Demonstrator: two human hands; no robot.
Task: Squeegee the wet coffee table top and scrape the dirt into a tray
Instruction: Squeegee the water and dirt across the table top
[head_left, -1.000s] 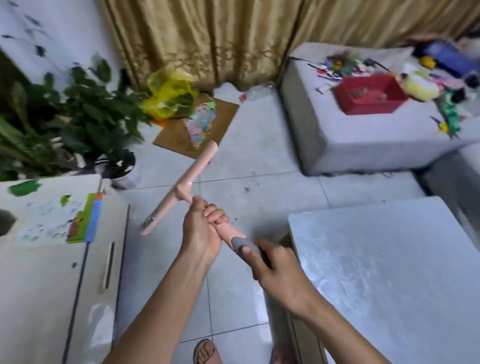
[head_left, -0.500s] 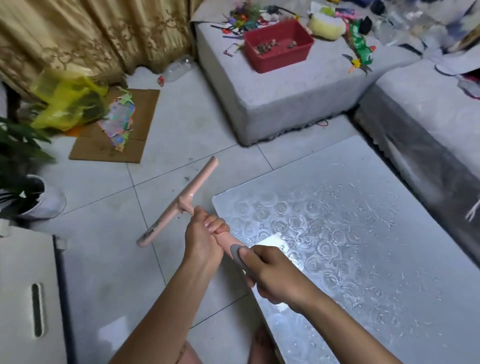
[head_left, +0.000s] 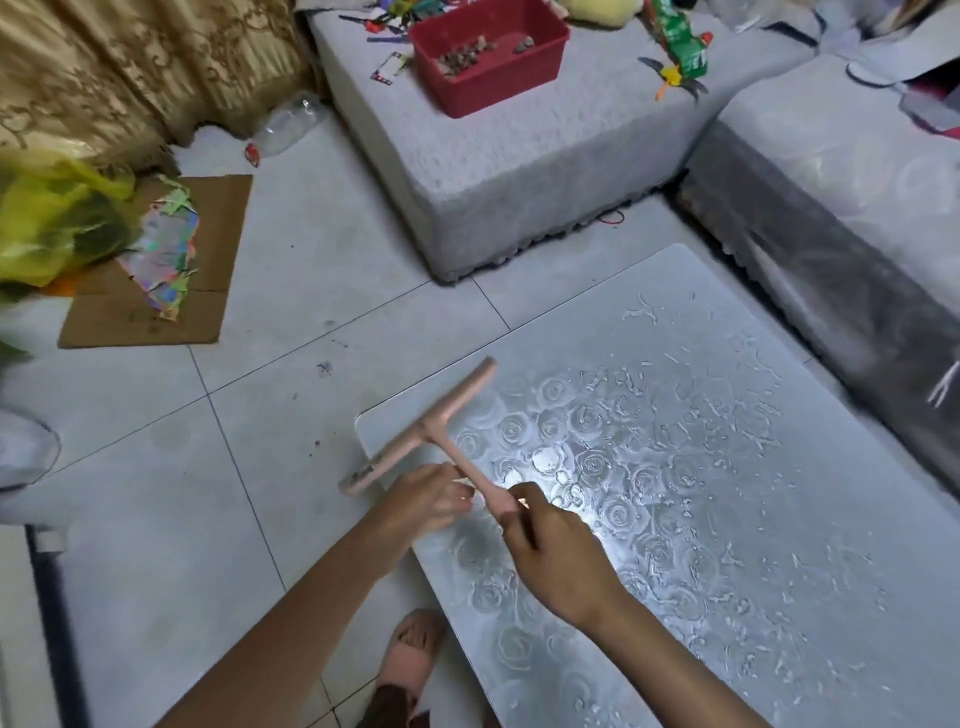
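One big wet coffee table top (head_left: 727, 493) fills our view, beaded with water. Beyond its far edge, on a grey cushioned block (head_left: 519, 156), we see the red tray (head_left: 493, 67) with bits of dirt inside. Over the table's near left corner, the pink squeegee (head_left: 431, 431). Our left hand (head_left: 428, 501) and right hand (head_left: 550, 551) both clasp its handle, fingers curled around it.

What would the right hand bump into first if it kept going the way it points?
The right hand points up-left along the pink squeegee handle it grips. Going on, it would probably meet the left hand, which sits just ahead on the same handle; depth is hard to judge.
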